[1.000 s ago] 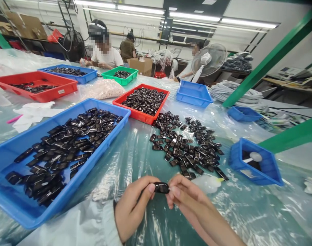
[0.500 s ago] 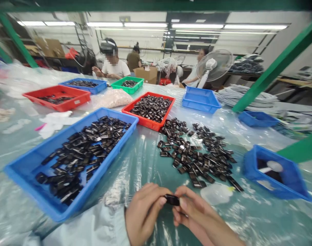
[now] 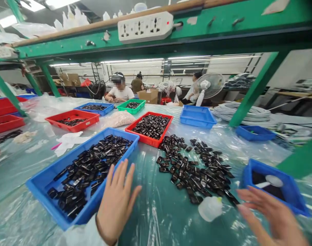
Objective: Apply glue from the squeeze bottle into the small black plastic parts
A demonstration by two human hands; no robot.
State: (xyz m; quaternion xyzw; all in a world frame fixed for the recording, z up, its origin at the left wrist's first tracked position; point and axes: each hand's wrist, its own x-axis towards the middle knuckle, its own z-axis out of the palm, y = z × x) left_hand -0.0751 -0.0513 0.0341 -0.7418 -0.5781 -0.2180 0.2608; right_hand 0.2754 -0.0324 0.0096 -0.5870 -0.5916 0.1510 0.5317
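My left hand (image 3: 118, 201) is stretched flat with fingers spread, above the near right rim of the large blue tray (image 3: 40, 201). Small glossy black plastic pieces (image 3: 94, 159) fill much of that tray. My right hand (image 3: 274, 217), somewhat blurred, has thumb and fingers apart. Its fingertips are beside a longer black piece (image 3: 231, 197) at the edge of a loose pile of black pieces (image 3: 197, 167); whether they touch it I cannot tell. A whitish translucent squeeze bottle (image 3: 210, 208) lies between the hands, closer to the right.
A blue bin (image 3: 294, 194) holding a white spoon (image 3: 272, 181) and dark contents is at right. Behind are a red tray (image 3: 152, 141) of black pieces, a blue tray (image 3: 198, 119) and a green tray (image 3: 131, 108). A green frame post (image 3: 256, 89) rises at right. People sit beyond.
My hands have parted: the left went left to the big blue tray, the right went right. The black piece they held between them is no longer in either hand. The view has tilted upward.
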